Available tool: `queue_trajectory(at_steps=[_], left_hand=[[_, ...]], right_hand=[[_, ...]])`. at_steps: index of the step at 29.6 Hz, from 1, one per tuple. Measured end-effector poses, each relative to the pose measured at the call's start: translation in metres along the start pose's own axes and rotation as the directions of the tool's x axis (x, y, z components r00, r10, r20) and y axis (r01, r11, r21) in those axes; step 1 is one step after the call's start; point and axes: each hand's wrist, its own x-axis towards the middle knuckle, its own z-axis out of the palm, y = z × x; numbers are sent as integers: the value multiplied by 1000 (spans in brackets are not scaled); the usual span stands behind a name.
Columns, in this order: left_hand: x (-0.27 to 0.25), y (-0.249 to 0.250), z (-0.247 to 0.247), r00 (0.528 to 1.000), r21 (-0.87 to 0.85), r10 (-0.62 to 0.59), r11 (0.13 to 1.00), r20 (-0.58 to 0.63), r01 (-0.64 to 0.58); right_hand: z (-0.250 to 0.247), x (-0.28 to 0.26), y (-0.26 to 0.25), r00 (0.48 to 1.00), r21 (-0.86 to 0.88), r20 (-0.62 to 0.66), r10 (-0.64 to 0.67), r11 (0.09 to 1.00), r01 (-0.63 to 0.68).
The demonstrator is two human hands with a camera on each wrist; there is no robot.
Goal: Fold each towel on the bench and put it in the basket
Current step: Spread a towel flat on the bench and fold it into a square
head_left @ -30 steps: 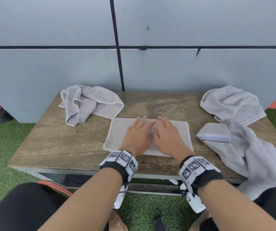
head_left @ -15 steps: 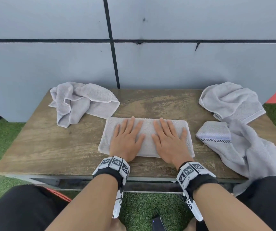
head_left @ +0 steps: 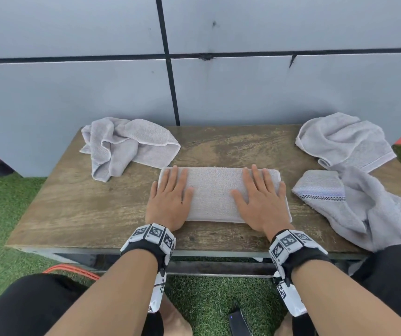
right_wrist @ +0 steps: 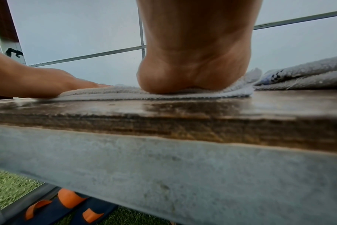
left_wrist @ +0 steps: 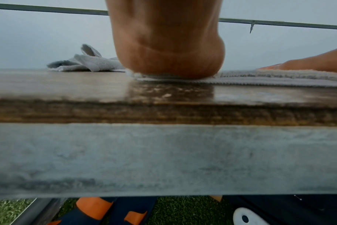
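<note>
The wooden desk (head_left: pixel 78 214) stands against a grey panelled wall, with a long grey towel (head_left: pixel 374 214) draped off its right edge, a crumpled towel (head_left: pixel 344 141) behind that and another crumpled one (head_left: pixel 126 144) at the back left. A folded towel (head_left: pixel 215 192) lies flat at the desk's front middle. The left hand (head_left: pixel 169 202) and right hand (head_left: pixel 261 202) press its two ends, each grip flat with fingers straight and spread.

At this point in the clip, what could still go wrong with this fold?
The folded towel is only pressed flat by the left hand and right hand; lifting it loosely could undo the fold. The striped towel drapes over the bench edge and may slide off.
</note>
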Motion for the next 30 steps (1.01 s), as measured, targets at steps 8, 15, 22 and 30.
queue_trajectory(at_steps=[8,15,22,30], left_hand=[[-9,-23,0,998,-49,-58,997,-39,56],[-10,-27,-3,997,-59,-71,996,-13,70],[-12,-27,-8,996,-64,-86,994,24,88],[-25,-16,-11,976,-34,-190,980,106,194]], right_hand=[[2,-2,-2,997,9,-56,43,999,-43],[2,-5,10,992,44,-61,106,994,-103],[1,-8,26,991,96,-15,129,987,-127],[-25,-12,3,991,-109,-37,129,985,-133]])
